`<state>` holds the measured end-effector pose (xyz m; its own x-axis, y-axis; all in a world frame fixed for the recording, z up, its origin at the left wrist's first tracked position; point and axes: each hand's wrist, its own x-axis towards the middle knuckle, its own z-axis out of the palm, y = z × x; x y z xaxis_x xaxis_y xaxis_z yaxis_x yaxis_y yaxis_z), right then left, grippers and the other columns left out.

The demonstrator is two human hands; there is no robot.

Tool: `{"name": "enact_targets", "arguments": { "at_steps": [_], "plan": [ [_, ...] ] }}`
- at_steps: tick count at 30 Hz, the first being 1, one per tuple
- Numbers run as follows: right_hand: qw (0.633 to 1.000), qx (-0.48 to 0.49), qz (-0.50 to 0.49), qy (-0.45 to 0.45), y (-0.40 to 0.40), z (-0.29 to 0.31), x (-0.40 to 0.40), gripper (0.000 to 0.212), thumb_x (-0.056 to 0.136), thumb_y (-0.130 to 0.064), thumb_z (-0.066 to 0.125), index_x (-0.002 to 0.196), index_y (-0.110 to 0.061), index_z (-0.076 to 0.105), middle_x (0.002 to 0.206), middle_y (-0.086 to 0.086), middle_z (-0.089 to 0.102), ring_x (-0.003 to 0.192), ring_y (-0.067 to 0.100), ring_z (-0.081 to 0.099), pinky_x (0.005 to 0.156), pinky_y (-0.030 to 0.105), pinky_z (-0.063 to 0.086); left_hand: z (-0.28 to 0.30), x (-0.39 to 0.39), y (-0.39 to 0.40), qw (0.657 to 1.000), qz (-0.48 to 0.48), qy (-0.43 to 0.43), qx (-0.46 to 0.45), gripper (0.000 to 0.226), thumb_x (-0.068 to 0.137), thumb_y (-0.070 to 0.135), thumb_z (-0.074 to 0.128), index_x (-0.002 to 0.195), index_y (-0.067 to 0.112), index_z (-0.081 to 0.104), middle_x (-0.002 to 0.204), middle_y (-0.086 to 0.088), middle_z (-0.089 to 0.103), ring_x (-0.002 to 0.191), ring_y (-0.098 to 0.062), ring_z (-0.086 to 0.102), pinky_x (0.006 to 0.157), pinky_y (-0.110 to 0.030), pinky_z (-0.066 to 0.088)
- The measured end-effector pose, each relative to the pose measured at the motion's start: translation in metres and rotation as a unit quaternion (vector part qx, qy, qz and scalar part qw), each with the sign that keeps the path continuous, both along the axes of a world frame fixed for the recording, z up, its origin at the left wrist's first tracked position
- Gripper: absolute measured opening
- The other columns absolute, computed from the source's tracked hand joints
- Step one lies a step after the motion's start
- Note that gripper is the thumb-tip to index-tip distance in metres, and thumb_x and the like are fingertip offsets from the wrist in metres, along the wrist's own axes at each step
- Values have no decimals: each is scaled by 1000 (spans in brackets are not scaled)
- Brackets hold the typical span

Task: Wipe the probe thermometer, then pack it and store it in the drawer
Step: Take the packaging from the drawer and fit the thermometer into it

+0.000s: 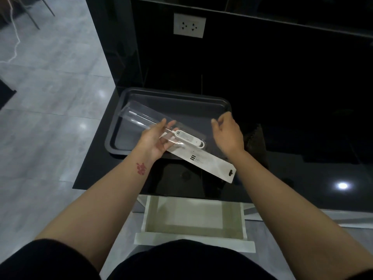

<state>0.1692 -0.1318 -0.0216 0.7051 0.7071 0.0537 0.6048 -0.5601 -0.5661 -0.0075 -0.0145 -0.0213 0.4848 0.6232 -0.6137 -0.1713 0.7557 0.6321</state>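
Observation:
My left hand (156,139) grips a long clear plastic package (145,116) over the dark tray. Inside the package lies the white probe thermometer (188,138), its head toward the right. A grey-white cardboard backing card (212,164) with a hang hole sticks out of the package toward the lower right. To the right of the package, apart from it, my right hand (228,134) hovers with fingers loosely curled and holds nothing. Below the counter edge an open drawer (193,219) with a pale inside stands pulled out.
A dark baking tray (177,100) sits on the glossy black counter (302,178) near its left edge. A dark cloth (255,138) lies just right of my right hand. A white wall socket (189,25) is on the back wall. Grey tiled floor lies to the left.

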Motion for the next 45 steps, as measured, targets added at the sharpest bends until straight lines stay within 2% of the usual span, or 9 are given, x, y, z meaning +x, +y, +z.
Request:
{"name": "enact_targets", "arguments": {
  "at_steps": [5, 10, 14, 20, 26, 31, 34, 38, 45],
  "plan": [
    [976, -191, 103, 26, -1, -24, -5, 51, 91, -59, 54, 125, -21, 50, 126, 2, 58, 119, 25, 52, 100, 41, 39, 0, -33, 17, 999, -37, 4, 10, 13, 88, 3, 60, 99, 8, 62, 118, -2, 72, 97, -17, 72, 71, -33, 61],
    [956, -226, 186, -31, 16, -32, -33, 60, 80, -71, 58, 116, -23, 52, 121, -4, 57, 114, 20, 50, 95, 39, 31, -4, -55, 27, 999, -13, 14, 31, 11, 93, 16, 63, 101, 15, 55, 114, -5, 74, 94, -19, 74, 71, -31, 60],
    [959, -229, 167, 17, 30, -35, -40, 61, 76, -67, 67, 118, -25, 52, 122, -6, 56, 116, 19, 50, 97, 40, 31, -6, -63, 28, 999, 2, 38, 35, 14, 96, 30, 59, 94, 18, 66, 97, -4, 77, 81, -15, 75, 62, -25, 57],
    [940, -156, 180, 245, 24, -18, -30, 22, 92, -28, 64, 107, -13, 56, 101, -6, 61, 93, 17, 60, 79, 32, 45, -6, -56, 24, 998, 5, 55, 16, 23, 101, 36, 50, 87, 19, 57, 90, -6, 78, 77, -19, 76, 55, -26, 58],
    [946, -137, 102, 276, 8, 6, -13, 7, 92, -17, 57, 97, -13, 55, 104, 7, 67, 94, 25, 66, 73, 34, 48, -8, -41, 26, 999, 7, 38, -1, 27, 101, 43, 46, 89, 21, 55, 102, -7, 77, 84, -26, 76, 61, -35, 60],
    [969, -61, -11, 237, -3, 16, -7, 12, 93, -12, 38, 96, -13, 50, 102, 10, 64, 95, 28, 62, 73, 37, 47, -5, -24, 17, 1000, -2, 26, -5, 27, 102, 46, 40, 90, 24, 49, 86, -1, 78, 72, -23, 76, 51, -33, 58],
    [983, -56, -41, 172, -13, 20, -5, 21, 96, -33, 37, 97, -15, 50, 100, 6, 63, 98, 31, 60, 82, 40, 45, -5, -13, 10, 1000, 2, 21, -10, 23, 102, 45, 40, 98, 24, 47, 79, 0, 78, 69, -22, 76, 51, -34, 58],
    [987, -137, 27, 74, -22, 22, -11, 48, 90, -70, 40, 90, -22, 42, 91, 1, 62, 87, 28, 57, 86, 43, 42, -9, -1, 5, 999, 22, 16, -17, 22, 103, 44, 40, 111, 24, 45, 84, -3, 77, 68, -22, 75, 52, -38, 60],
    [977, -185, 109, 6, -31, 13, -18, 51, 86, -75, 41, 88, -24, 40, 78, -6, 58, 80, 24, 54, 88, 42, 37, -12, 1, 9, 999, 37, 29, -19, 24, 102, 46, 40, 113, 26, 45, 102, -5, 77, 80, -24, 76, 58, -39, 61]
  ]
}}
